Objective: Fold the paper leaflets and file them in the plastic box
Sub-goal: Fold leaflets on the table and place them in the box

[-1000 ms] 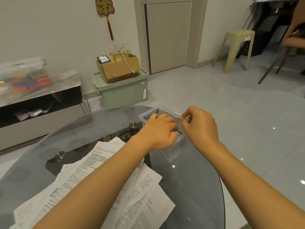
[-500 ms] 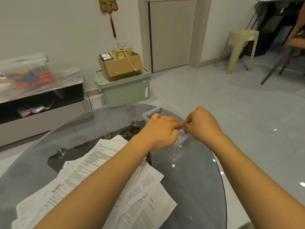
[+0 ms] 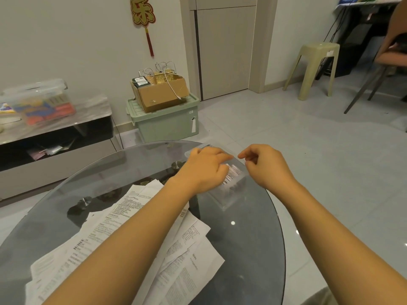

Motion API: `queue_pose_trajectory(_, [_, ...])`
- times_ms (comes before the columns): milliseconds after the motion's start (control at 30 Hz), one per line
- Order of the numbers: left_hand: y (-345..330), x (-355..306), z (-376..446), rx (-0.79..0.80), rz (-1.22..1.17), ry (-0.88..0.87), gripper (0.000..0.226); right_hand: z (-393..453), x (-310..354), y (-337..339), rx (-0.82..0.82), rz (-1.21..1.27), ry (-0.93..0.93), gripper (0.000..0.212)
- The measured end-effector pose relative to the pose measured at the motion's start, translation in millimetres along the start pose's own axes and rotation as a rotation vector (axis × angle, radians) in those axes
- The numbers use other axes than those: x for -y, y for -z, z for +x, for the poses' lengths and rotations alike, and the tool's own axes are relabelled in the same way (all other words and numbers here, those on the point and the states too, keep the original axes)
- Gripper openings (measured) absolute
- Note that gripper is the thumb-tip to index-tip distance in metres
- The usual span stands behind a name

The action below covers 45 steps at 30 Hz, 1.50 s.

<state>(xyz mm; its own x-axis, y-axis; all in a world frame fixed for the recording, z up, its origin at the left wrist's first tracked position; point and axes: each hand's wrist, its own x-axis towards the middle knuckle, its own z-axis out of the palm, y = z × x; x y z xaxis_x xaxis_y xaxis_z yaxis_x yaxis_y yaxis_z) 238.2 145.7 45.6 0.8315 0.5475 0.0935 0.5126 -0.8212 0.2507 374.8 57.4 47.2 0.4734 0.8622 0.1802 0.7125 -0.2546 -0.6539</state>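
A small clear plastic box (image 3: 226, 202) stands near the far right edge of the round glass table (image 3: 253, 249). A folded leaflet (image 3: 234, 172) with a barcode sits in the box. My left hand (image 3: 204, 170) lies over the box, its fingers stretched out and touching the folded leaflet. My right hand (image 3: 266, 166) hovers just right of the box, fingers loosely curled and holding nothing. A pile of several unfolded printed leaflets (image 3: 187, 260) is spread on the table under my left forearm.
On the floor beyond the table are a green storage bin (image 3: 165, 122) with a cardboard box (image 3: 160, 93) on top, a low cabinet (image 3: 55, 150) at the left, a plastic stool (image 3: 315, 67) and a chair (image 3: 392, 56) at the far right.
Both hands lowered the folded leaflet into the box. My right hand has let go and drawn back to the right, while my left hand's fingers have straightened over the leaflet.
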Motion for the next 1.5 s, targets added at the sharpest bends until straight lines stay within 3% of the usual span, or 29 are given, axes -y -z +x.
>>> queue_pose_trajectory(233, [15.2,-12.1,-75.3,-0.145,-0.137,0.153,0.062,-29.2,26.8,1.4,0.051,0.141,0.091,0.023])
queue_pose_trajectory(433, [12.9,-25.3,-157.9,-0.201,-0.172,0.351,0.047,-70.0,54.3,-19.0,0.234,0.126,0.211,0.021])
queue_pose_trajectory(600, [-0.1,-23.3,-203.9,-0.156,-0.118,0.525,0.039,-97.8,61.9,-39.8,0.372,0.058,0.315,0.020])
queue_pose_trajectory(733, [-17.5,-14.3,-219.2,0.033,0.047,0.658,0.056,-109.1,57.9,-55.2,0.449,-0.058,0.384,0.022])
queue_pose_trajectory(933, [-33.1,-0.5,-233.7,0.175,0.060,0.680,0.078,-119.5,49.2,-67.9,0.558,-0.184,0.424,0.033])
queue_pose_trajectory(1233, [-27.5,-16.6,-240.0,0.029,0.037,0.562,0.041,-133.3,46.3,-78.3,0.563,-0.262,0.569,0.038])
queue_pose_trajectory(1500, [-28.5,-18.3,-258.3,-0.021,-0.119,0.553,0.040,-141.6,53.6,-89.8,0.502,-0.164,0.551,0.019])
